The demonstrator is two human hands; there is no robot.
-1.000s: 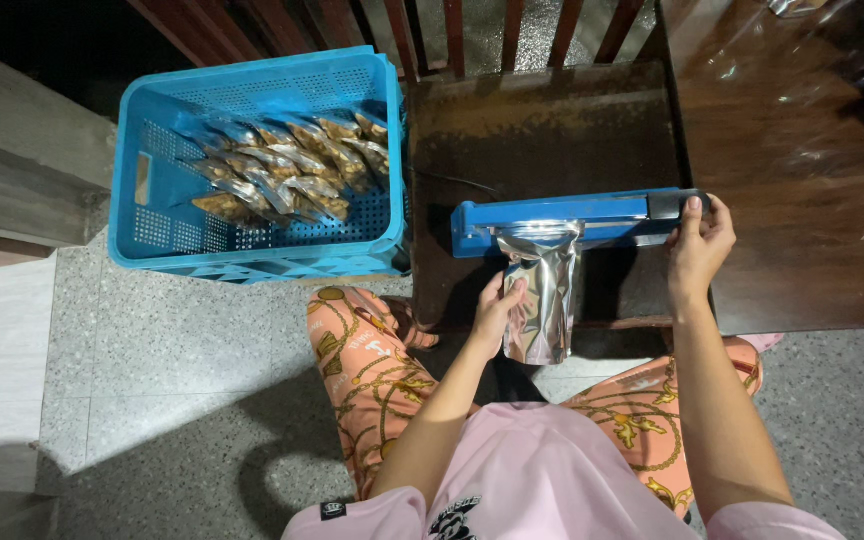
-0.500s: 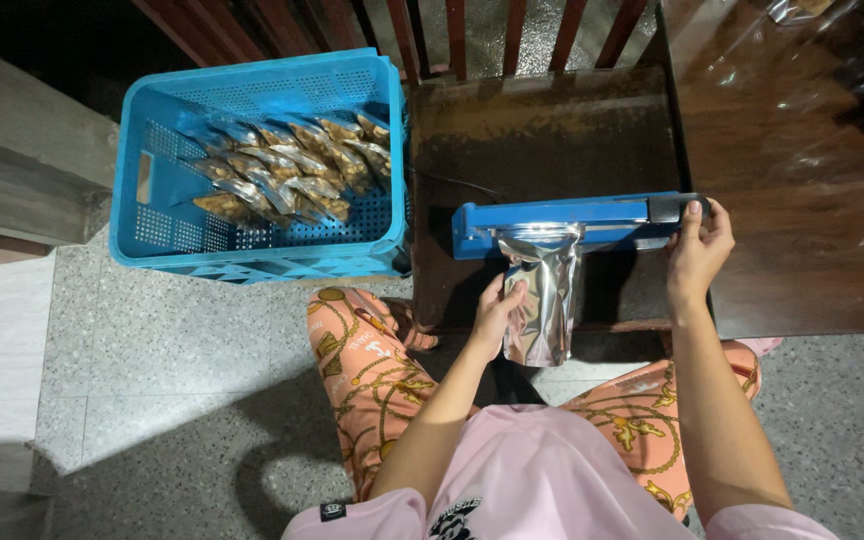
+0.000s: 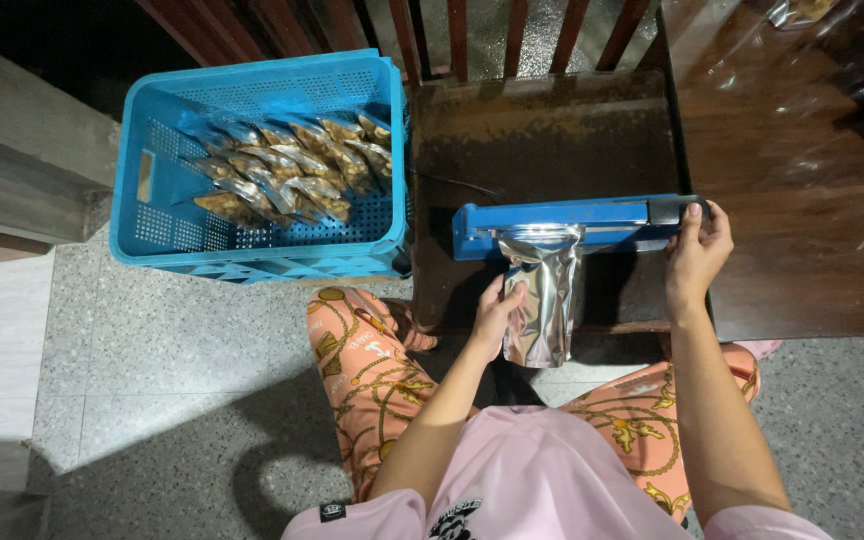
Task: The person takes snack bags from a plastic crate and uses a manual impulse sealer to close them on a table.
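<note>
A blue heat sealer lies across a low dark wooden table in front of me. Its arm is pressed down on the top edge of a silver foil pouch, which hangs toward me off the sealer. My left hand holds the pouch's left side. My right hand grips the sealer's black handle end at the right and presses it down.
A blue plastic crate with several filled clear-and-silver pouches stands on the speckled floor at the left. A larger glossy wooden table is at the right. Wooden railing bars run along the top. My patterned orange trousers show below.
</note>
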